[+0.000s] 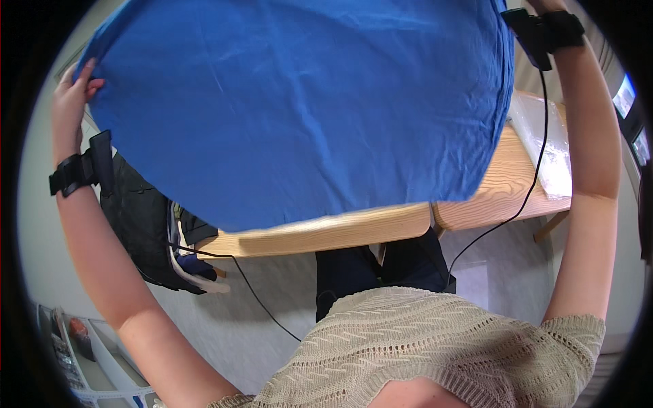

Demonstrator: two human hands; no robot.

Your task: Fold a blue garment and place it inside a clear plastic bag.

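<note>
A wide blue cloth (292,115) is spread out in the air in front of me, with soft creases and a curved lower edge. At its left edge, my left hand (78,88) is closed, pinching the fabric between thumb and fingers. My right hand (547,5) is raised at the top right, beside the cloth's gathered right edge. The upper rim of the picture cuts off its fingers, so its grip is hidden. Both arms are lifted and far apart. The cloth's top lies outside the picture.
Below the cloth stands a light wooden table (326,230), with another wooden surface (469,204) adjoining at right. Clear plastic packaging (544,146) lies there. A black bag (139,224) sits at left. Black cables (537,170) trail from devices on both wrists. Shelving (102,353) stands lower left.
</note>
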